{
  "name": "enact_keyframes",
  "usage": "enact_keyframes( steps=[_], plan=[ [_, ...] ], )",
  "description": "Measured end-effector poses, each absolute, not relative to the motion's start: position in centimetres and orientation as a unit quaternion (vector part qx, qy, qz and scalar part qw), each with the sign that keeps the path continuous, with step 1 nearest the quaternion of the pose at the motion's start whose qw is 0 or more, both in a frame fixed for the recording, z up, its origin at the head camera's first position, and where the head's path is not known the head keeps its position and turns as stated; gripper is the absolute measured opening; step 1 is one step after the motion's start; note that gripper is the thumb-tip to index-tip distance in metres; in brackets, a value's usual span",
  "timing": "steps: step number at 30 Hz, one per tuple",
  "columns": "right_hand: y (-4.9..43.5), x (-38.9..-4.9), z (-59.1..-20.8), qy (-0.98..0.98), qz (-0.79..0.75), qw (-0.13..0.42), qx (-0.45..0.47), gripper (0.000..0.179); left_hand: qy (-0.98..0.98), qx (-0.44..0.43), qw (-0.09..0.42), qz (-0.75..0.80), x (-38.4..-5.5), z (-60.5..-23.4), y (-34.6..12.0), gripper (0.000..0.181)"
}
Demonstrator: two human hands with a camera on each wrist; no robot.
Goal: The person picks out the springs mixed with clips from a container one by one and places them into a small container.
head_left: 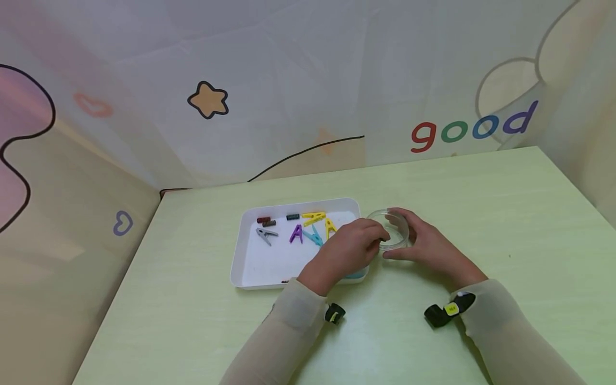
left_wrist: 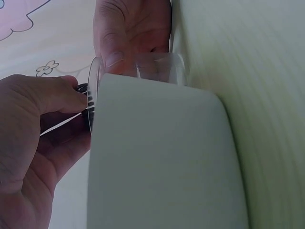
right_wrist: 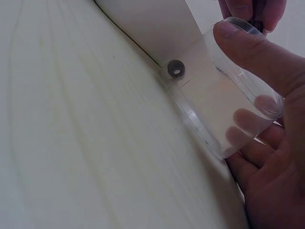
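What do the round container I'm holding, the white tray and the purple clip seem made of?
Round container: probably clear glossy plastic, being see-through with bright glints, though possibly glass.
White tray: likely smooth moulded plastic, judging by its opaque, even surface and rounded corners.
Purple clip: perhaps plastic, from its solid colour; finish too small to tell.

Near the middle of the head view there are 2 hands, 1 left hand [head_left: 348, 246] and 1 right hand [head_left: 425, 243], plus 1 clear tub [head_left: 395, 235] and 1 white tray [head_left: 260, 262]. The tray has 2 yellow clips [head_left: 330, 225], 1 purple clip [head_left: 298, 229], 1 gray clip [head_left: 264, 232], 1 light blue clip [head_left: 316, 238] and 4 little springs [head_left: 292, 217] that show, and the left hand has 1 dark spring [left_wrist: 83, 88]. On the wall are 4 letters [head_left: 423, 137] at the upper right, 1 black-edged star [head_left: 208, 100] at the upper left and 2 hearts [head_left: 122, 231] at the far left.
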State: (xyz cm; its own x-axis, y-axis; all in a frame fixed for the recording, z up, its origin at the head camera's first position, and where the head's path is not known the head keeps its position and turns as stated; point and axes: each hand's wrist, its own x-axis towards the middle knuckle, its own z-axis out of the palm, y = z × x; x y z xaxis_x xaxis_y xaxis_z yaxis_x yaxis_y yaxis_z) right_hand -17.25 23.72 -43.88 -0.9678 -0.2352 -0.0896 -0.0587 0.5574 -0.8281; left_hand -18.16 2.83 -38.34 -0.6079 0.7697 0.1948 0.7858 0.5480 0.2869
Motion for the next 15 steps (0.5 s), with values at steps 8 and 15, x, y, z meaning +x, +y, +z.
enact_keyframes(
  steps=[8,15],
  plan=[
    [23.69,-17.23,-43.98,0.877,-0.464,0.095,-0.083,0.094,-0.875,-0.45,0.028,-0.178,-18.24,-38.44,2.86,0.02],
    [23.72,-17.28,-43.92,0.878,-0.462,0.094,-0.083,0.096,-0.875,-0.451,0.035,-0.173,-18.27,-38.49,2.7,0.017]
  ],
)
